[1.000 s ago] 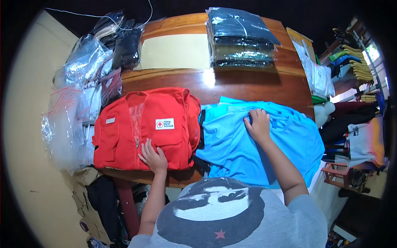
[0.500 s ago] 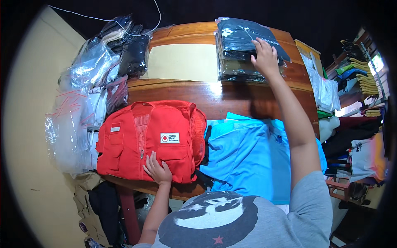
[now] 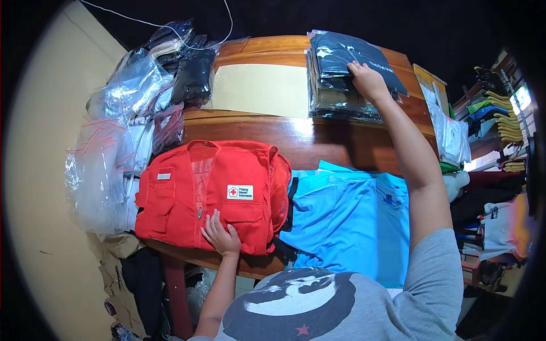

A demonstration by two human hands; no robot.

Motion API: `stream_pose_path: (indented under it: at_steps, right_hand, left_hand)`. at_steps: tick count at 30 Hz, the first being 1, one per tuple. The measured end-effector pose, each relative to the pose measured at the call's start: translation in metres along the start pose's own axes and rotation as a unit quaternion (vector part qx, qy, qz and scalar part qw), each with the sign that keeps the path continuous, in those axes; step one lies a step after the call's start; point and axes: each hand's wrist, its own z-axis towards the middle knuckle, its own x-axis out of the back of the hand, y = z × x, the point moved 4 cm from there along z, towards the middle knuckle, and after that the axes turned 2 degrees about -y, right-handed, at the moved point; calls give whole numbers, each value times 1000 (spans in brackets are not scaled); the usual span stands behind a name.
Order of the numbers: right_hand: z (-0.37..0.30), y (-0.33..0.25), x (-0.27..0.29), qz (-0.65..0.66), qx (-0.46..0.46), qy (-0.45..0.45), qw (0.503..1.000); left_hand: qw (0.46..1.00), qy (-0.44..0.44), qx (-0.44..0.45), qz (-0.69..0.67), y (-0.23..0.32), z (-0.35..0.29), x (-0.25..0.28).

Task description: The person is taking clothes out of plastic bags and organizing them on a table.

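My left hand lies flat with its fingers stretched out on the lower front of a red vest, below its zip pull. The vest is folded, with pockets, a white patch and mesh at its side. My right arm reaches to the far side of the table, where my right hand has its fingers curled onto the top bagged dark shirt of a stack. That shirt sits askew over the bagged garments beneath. Under my right arm lies a light blue shirt, spread beside the vest.
Clear plastic bags and dark bagged clothes crowd the left side of the wooden table. A cream sheet lies left of the stack. Clothes on hangers stand at the right, and a white cable hangs at the back.
My right hand's fingers have drawn in from a spread pose and closed at the top bagged shirt. My left hand stays on the vest. The whole view has shifted slightly.
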Motion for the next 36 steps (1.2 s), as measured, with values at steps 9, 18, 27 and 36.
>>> stream_pose_path:
  at_steps: [9, 18, 27, 36]
  right_hand:
    - [-39, -11, 27, -62, 53, 53, 995]
    - [-106, -41, 76, -40, 68, 59, 995]
    - [-195, -91, 110, 5, 81, 81, 993]
    - [-360, -237, 114, 128, 10, -92, 987]
  left_hand:
    - [1000, 6, 2, 1, -1, 0, 0]
    - [1000, 19, -7, 1, -5, -3, -4]
    - [894, -94, -194, -392, 107, -33, 50]
    - [358, -533, 154, -751, 185, -89, 6]
